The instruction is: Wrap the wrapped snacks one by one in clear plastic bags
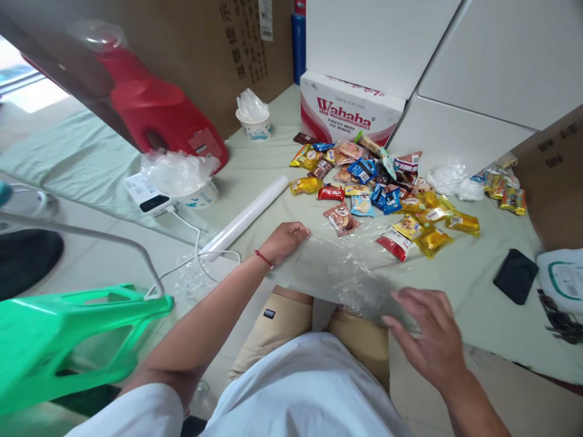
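A thin clear plastic sheet or bag [350, 273] lies spread across the front edge of the cloth, above my lap. My left hand [286, 241], with a red string at the wrist, pinches the plastic at its left corner. At the other end, my right hand [426, 331] is slightly blurred, with thumb and fingers apart, close to the plastic's right edge; whether it touches cannot be seen. Beyond the plastic is a pile of small wrapped snacks [362, 170]. A brown snack packet [341, 218] and a red-and-white packet [395, 243] lie nearest to it.
A white roll [248, 215] lies left of my left hand, near a cable, a power bank [146, 193] and a tub of clear plastic [198, 194]. Behind stand a red jug [159, 103] and a Wahaba carton [348, 109]. A black wallet-like item [515, 276] lies right; a green stool [59, 321] stands left.
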`<state>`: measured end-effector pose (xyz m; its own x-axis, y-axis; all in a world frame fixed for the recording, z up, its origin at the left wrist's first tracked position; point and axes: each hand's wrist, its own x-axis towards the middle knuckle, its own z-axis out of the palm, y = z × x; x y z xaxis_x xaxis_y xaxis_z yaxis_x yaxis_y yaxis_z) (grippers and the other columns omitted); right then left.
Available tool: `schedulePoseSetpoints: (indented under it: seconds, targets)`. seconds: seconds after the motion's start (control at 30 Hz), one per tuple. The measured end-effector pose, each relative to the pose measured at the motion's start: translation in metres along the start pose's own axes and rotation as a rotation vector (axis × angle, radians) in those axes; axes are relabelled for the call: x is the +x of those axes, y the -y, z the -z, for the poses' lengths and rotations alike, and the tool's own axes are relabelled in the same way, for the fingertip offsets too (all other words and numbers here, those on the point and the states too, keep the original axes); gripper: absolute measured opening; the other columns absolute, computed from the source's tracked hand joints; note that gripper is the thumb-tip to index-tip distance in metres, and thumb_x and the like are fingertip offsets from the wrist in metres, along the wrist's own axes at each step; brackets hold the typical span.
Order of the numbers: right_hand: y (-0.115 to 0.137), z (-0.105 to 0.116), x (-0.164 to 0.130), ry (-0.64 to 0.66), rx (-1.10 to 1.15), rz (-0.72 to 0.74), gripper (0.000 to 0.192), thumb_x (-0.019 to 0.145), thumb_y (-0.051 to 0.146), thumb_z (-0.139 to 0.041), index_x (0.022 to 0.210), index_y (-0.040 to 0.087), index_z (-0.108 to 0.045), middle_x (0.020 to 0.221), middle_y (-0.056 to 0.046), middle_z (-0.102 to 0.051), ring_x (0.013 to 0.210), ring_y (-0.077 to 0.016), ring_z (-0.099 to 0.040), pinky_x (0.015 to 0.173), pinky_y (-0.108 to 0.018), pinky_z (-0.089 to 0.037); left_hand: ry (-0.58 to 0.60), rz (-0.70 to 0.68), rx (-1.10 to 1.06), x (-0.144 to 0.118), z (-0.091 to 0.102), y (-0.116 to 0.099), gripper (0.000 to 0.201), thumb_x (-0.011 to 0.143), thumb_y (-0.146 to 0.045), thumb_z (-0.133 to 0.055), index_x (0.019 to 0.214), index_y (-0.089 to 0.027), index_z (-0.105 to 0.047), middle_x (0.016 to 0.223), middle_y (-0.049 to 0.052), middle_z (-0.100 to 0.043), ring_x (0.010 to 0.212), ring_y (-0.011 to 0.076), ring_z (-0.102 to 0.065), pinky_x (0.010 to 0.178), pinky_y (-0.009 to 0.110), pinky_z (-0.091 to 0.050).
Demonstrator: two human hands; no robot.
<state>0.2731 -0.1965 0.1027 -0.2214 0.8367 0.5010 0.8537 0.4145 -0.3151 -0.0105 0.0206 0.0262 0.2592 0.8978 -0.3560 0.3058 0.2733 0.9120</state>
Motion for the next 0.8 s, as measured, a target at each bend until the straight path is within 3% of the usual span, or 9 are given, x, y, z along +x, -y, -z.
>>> schedulePoseSetpoints:
  seconds: [0.1,0.23,0.3,0.37,0.43,0.53,0.67,0.73,0.8]
  targets:
    - [-0.003,-0.033,0.002,0.028,0.002,-0.096,0.055,0.094,0.042,-0.071,0.142,0.021,-0.055,0.130,-0.018,-0.062,0.112,-0.0290,-0.061,0.090,-0.045,-0.055,-0.020,0.027,0.004,-0.009,0.005,0.000,0.035,0.069,-0.053,-0.070,0.071,-0.018,-0.062,0.057,-0.006,-0.050,0.053,0.0087,-0.036,0.050,0.022,-0.028]
    - [-0.013,-0.072,-0.021,-0.166,0.170,-0.639,0.063,0.100,0.057,-0.054,0.147,0.016,-0.047,0.121,-0.018,-0.062,0.102,-0.0267,-0.063,0.075,-0.039,-0.057,-0.090,0.064,0.008,-0.030,0.016,0.006,0.035,0.071,-0.053,-0.068,0.072,-0.019,-0.060,0.053,-0.008,-0.042,0.050,0.0080,-0.032,0.048,0.022,-0.023]
    - [-0.021,-0.085,-0.025,-0.160,0.360,-0.881,0.067,0.102,0.064,-0.040,0.147,0.015,-0.045,0.115,-0.016,-0.066,0.099,-0.0263,-0.066,0.074,-0.038,-0.057,-0.110,0.093,-0.028,-0.046,0.018,0.010,0.036,0.071,-0.053,-0.069,0.072,-0.019,-0.059,0.052,-0.009,-0.039,0.048,0.0072,-0.029,0.048,0.022,-0.021]
    - [-0.029,-0.095,-0.017,-0.112,0.520,-1.007,0.071,0.100,0.069,-0.037,0.146,0.016,-0.047,0.112,-0.015,-0.071,0.098,-0.0269,-0.069,0.076,-0.038,-0.057,-0.125,0.130,-0.078,-0.065,0.018,0.015,0.038,0.071,-0.055,-0.070,0.071,-0.019,-0.057,0.052,-0.009,-0.036,0.047,0.0064,-0.026,0.047,0.021,-0.019]
    - [-0.036,-0.105,0.002,-0.083,0.602,-1.036,0.072,0.093,0.072,-0.051,0.140,0.017,-0.054,0.110,-0.013,-0.074,0.095,-0.0270,-0.070,0.078,-0.038,-0.057,-0.143,0.176,-0.121,-0.085,0.016,0.021,0.040,0.070,-0.057,-0.071,0.071,-0.020,-0.056,0.052,-0.010,-0.034,0.046,0.0058,-0.024,0.046,0.021,-0.017]
    - [-0.036,-0.120,0.036,-0.009,0.717,-0.960,0.059,0.084,0.064,-0.068,0.120,0.018,-0.065,0.099,-0.010,-0.076,0.083,-0.0231,-0.069,0.075,-0.034,-0.055,-0.177,0.247,-0.174,-0.111,0.014,0.035,0.045,0.069,-0.061,-0.071,0.072,-0.019,-0.056,0.051,-0.011,-0.032,0.045,0.0052,-0.022,0.046,0.021,-0.015]
    - [-0.016,-0.142,0.074,0.183,0.836,-0.818,0.036,0.087,0.050,-0.061,0.104,0.019,-0.069,0.085,-0.005,-0.075,0.063,-0.0166,-0.062,0.059,-0.027,-0.048,-0.225,0.313,-0.221,-0.139,0.018,0.055,0.050,0.070,-0.066,-0.070,0.079,-0.019,-0.058,0.051,-0.010,-0.038,0.045,0.0058,-0.025,0.045,0.020,-0.017]
    - [-0.002,-0.149,0.089,0.244,0.778,-0.727,0.032,0.089,0.044,-0.057,0.103,0.020,-0.071,0.083,-0.003,-0.075,0.061,-0.0165,-0.061,0.059,-0.027,-0.046,-0.323,0.319,-0.240,-0.154,0.022,0.059,0.051,0.073,-0.067,-0.068,0.089,-0.019,-0.058,0.060,-0.007,-0.048,0.046,0.0067,-0.031,0.045,0.020,-0.020]
    - [0.012,-0.153,0.103,0.283,0.657,-0.620,0.028,0.091,0.039,-0.054,0.104,0.021,-0.072,0.085,-0.003,-0.077,0.066,-0.0177,-0.064,0.064,-0.027,-0.047,-0.550,0.263,-0.168,-0.170,0.025,0.055,0.049,0.078,-0.063,-0.066,0.101,-0.020,-0.057,0.075,-0.003,-0.057,0.052,0.0088,-0.041,0.047,0.022,-0.029]
